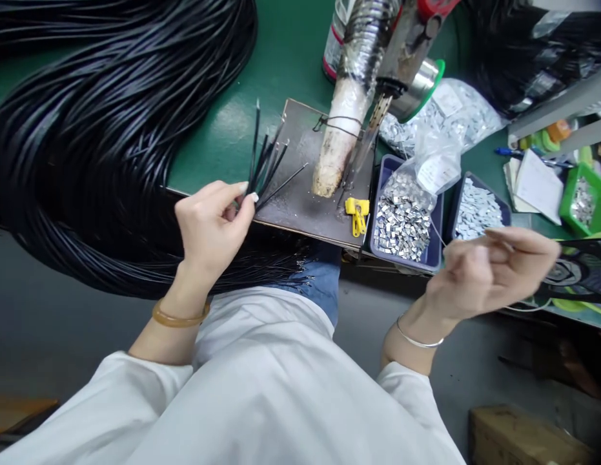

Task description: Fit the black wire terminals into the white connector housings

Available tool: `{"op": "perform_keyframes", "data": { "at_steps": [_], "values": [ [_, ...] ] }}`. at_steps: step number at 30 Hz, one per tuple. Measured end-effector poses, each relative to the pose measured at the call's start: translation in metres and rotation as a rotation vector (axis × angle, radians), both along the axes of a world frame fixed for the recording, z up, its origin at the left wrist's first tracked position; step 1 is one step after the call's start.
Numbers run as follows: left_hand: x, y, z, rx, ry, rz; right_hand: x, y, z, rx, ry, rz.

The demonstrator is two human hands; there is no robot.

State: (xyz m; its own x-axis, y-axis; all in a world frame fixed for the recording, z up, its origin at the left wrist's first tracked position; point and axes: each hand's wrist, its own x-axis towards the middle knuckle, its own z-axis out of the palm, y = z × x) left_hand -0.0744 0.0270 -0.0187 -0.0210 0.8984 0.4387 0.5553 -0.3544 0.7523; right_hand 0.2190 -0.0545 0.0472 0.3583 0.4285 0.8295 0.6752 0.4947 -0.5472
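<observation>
My left hand [217, 210] is closed, thumb and fingertips pinching a small fan of black cables [265, 161]. Their bare tips point up and away over the edge of a dark board [295, 213]. My right hand [498, 268] is raised at the right, its fingers curled and smeared by motion; what they hold, if anything, cannot be made out. A thin pale wire [436, 234] runs down to the edge of that hand. Just beyond lies a blue bin of small metal parts [404, 229], with a second bin of flat silvery pieces [478, 210] beside it.
A large bundle of black cables [111, 116] covers the left of the green table [290, 39]. A foil-wrapped tube [348, 103] and a soldering iron [377, 116] slope down over the board. A yellow clip [357, 216], a metal spool [419, 90] and a green bin [588, 200] are nearby.
</observation>
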Motion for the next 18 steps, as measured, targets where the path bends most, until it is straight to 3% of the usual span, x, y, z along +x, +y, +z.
{"op": "perform_keyframes", "data": {
  "at_steps": [4, 6, 8, 10, 12, 14, 15, 16, 18],
  "values": [
    [-0.002, 0.0, 0.0, -0.074, -0.143, -0.039, 0.009, -0.005, -0.015, -0.455, 0.017, 0.108],
    [-0.001, 0.004, -0.002, -0.127, -0.262, 0.016, 0.014, -0.006, -0.022, -0.619, 0.02, 0.113],
    [0.001, 0.006, 0.001, -0.044, -0.458, 0.146, 0.017, -0.008, -0.025, -0.657, 0.02, 0.097],
    [0.001, 0.005, 0.009, 0.037, -0.688, 0.167, 0.015, -0.011, -0.024, -0.557, 0.009, 0.042],
    [0.0, 0.0, 0.021, -0.037, -0.835, -0.02, 0.009, -0.017, -0.019, -0.346, -0.067, -0.061],
    [0.0, -0.006, 0.034, -0.2, -0.842, -0.316, 0.003, -0.023, -0.011, -0.167, -0.171, -0.156],
    [0.002, -0.01, 0.041, -0.295, -0.795, -0.496, 0.001, -0.025, -0.009, -0.148, -0.208, -0.168],
    [0.006, -0.013, 0.046, -0.42, -0.713, -0.695, 0.001, -0.025, -0.007, -0.196, -0.228, -0.161],
    [0.021, -0.019, 0.054, -0.654, -0.493, -1.124, 0.005, -0.023, -0.008, -0.442, -0.241, -0.137]
  ]
}}
